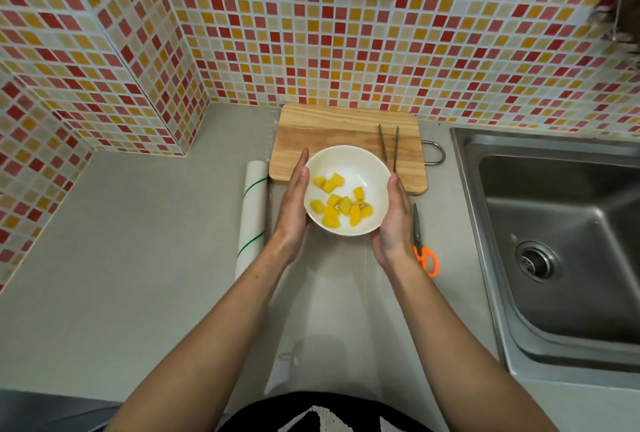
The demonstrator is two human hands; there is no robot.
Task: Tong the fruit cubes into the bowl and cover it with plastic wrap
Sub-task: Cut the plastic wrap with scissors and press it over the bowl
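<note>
bowl (347, 189): white glazed ceramic, round and smooth, held over the front edge of the wooden cutting board (329, 130). Probably a bit heavy, slick and chippable, so cradling the sides looks right.
left hand (294, 203): flat fingers pressed to the bowl's left wall.
right hand (394, 216): same, cupping the right wall.
fruit cubes (341, 203): about 10 yellow chunks inside, look soft and wet.
tongs (389, 147): thin metal, lying on the board's right side.
plastic wrap roll (252, 216): left of the bowl; the film looks pulled out across the worktop under it, flimsy and clingy I'd guess.
</note>
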